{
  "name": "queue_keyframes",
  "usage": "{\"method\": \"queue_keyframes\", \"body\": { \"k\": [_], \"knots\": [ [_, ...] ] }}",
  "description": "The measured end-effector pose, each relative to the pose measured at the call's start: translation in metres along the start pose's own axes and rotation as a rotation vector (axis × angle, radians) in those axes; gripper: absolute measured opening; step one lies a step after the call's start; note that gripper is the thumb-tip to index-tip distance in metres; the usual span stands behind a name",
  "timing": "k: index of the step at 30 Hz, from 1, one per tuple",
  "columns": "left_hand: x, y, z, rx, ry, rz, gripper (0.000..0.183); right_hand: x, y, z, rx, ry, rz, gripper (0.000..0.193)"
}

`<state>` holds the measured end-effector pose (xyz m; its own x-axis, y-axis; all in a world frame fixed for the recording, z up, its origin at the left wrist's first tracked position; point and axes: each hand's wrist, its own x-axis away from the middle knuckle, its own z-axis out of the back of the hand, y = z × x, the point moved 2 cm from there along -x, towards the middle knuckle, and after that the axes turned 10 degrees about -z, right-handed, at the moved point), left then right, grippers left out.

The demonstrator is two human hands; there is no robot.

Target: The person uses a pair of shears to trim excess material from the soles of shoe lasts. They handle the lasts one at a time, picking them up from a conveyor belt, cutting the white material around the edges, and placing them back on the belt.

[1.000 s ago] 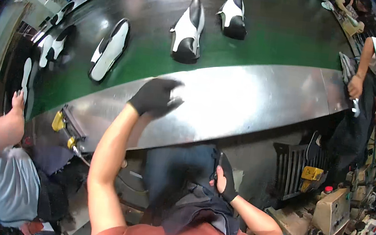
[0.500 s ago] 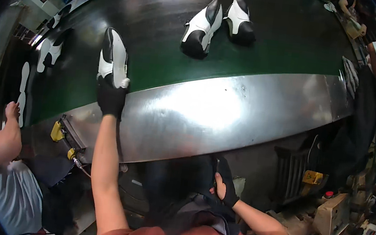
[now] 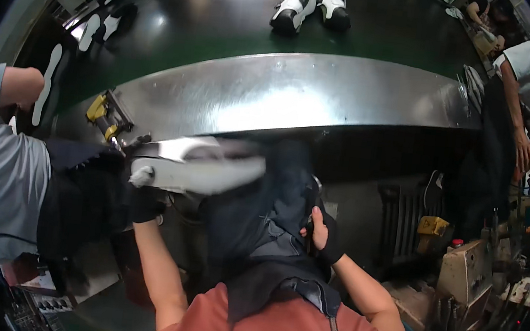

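My left hand [image 3: 146, 201], in a black fingerless glove, grips a black-and-white shoe [image 3: 211, 176] at one end. The shoe is held sideways above my lap, just off the near edge of the metal ledge, and its far end is smeared by motion. By my right thigh, my right hand [image 3: 326, 234], gloved alike, is closed with the thumb up. A thin, dark piece with a metallic glint shows just above its fingers; its kind I cannot make out.
A dark green conveyor belt [image 3: 207, 41] runs behind the metal ledge [image 3: 232, 106]. A pair of shoes [image 3: 293, 12] stands on it. White soles [image 3: 46, 85] lie at left. A yellow air tool [image 3: 104, 116] rests at the ledge's left end. Co-workers sit on both sides.
My left hand has drawn the shoe from the belt toward my lap and turned it sideways. My right hand stays near my thigh. The view has shifted downward.
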<state>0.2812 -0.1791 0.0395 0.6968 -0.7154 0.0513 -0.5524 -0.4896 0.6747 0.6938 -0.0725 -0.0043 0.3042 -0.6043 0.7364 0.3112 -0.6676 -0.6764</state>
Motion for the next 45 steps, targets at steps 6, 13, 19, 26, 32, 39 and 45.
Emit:
{"method": "queue_keyframes", "body": {
  "k": [6,13,19,26,32,39,45],
  "knots": [
    [0.065,-0.095,-0.114,-0.93,-0.571,-0.53,0.023,0.053,-0.016,0.011,0.116,-0.197,0.083,0.051],
    [0.039,-0.124,-0.145,-0.771,-0.552,-0.144,0.037,0.075,-0.057,-0.026,0.173,-0.576,0.104,0.048],
    [0.056,-0.118,-0.16,-0.717,-0.588,-0.256,0.059,0.048,-0.073,-0.023,-0.079,-0.761,-0.28,0.052],
    [0.071,-0.128,-0.167,-0.609,-0.488,-0.195,0.032,0.05,-0.123,-0.01,0.359,-0.563,-0.246,0.07],
    [0.047,-0.139,-0.142,-0.516,-0.508,-0.234,0.025,0.046,-0.093,-0.043,0.493,-0.241,0.483,0.035],
    [0.04,-0.151,-0.125,-0.597,-0.361,-0.244,0.025,0.013,-0.059,-0.053,0.409,-0.209,0.422,0.033],
    [0.045,-0.143,-0.153,-0.578,-0.351,-0.022,0.04,0.008,-0.094,-0.027,0.265,-0.641,0.033,0.042]
  ]
}}
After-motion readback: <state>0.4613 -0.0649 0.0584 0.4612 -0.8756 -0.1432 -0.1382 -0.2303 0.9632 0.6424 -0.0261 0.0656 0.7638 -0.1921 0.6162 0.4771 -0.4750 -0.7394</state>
